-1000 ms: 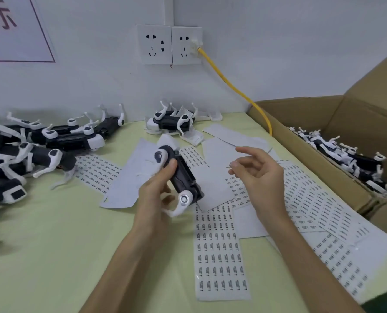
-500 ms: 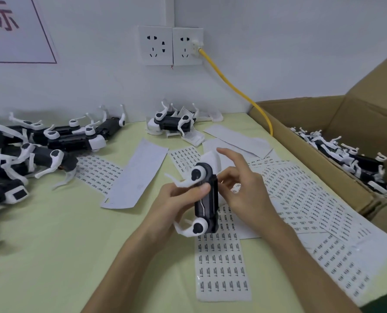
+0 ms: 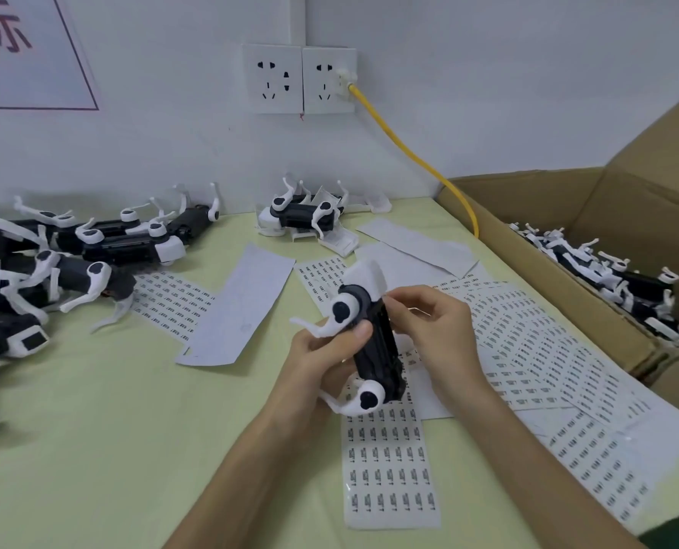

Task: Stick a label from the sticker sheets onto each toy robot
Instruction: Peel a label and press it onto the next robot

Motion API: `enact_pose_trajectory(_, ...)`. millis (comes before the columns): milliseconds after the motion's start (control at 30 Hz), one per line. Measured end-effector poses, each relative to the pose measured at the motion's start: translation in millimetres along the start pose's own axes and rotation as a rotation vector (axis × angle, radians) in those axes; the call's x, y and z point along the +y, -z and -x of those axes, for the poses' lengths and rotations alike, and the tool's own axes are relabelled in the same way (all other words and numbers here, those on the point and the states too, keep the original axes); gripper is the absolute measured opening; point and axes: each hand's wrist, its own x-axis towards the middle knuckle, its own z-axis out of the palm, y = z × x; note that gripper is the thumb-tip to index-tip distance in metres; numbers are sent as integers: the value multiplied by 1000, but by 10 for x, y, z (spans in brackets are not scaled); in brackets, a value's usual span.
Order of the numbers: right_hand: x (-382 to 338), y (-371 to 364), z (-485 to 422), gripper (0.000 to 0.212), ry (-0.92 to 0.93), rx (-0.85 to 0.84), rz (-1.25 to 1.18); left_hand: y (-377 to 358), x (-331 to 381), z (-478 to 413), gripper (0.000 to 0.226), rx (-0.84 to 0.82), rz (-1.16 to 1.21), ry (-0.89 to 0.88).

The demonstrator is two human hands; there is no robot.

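Observation:
A black-and-white toy robot (image 3: 373,346) is held upright above the table, white head end up. My left hand (image 3: 322,358) grips its body from the left, thumb across the front. My right hand (image 3: 437,330) is against the robot's right side, its curled fingertips touching the black body near the top; whether a label is under them is hidden. Sticker sheets (image 3: 393,469) with rows of small printed labels lie under and to the right of my hands.
Several toy robots (image 3: 92,251) are piled at the left, one (image 3: 302,215) lies by the wall. A cardboard box (image 3: 559,247) at the right holds more robots. A yellow cable (image 3: 417,160) runs from the wall socket. Blank backing sheets (image 3: 239,307) lie around.
My left hand turned the robot upright and brought it toward the centre. My right hand moved from hovering apart to touching the robot's right side.

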Motion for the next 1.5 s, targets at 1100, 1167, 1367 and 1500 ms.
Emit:
enact_pose_trajectory(1100,-346,442,-313,30,-146,-105,-188,46,-85,-118,52,386,510,20)
enact_pose_trajectory(1167,-488,470,-263,32,-148,-229,-131,47,-81,-117,49,402,508,10)
enact_pose_trajectory(1367,-588,70,335,38,-179,-245,-595,5,-29,-115,52,474,540,-37)
enact_pose_trajectory(1500,-433,-385,783,45,-340,-266,-1101,6,18,-83,76,453,460,23)
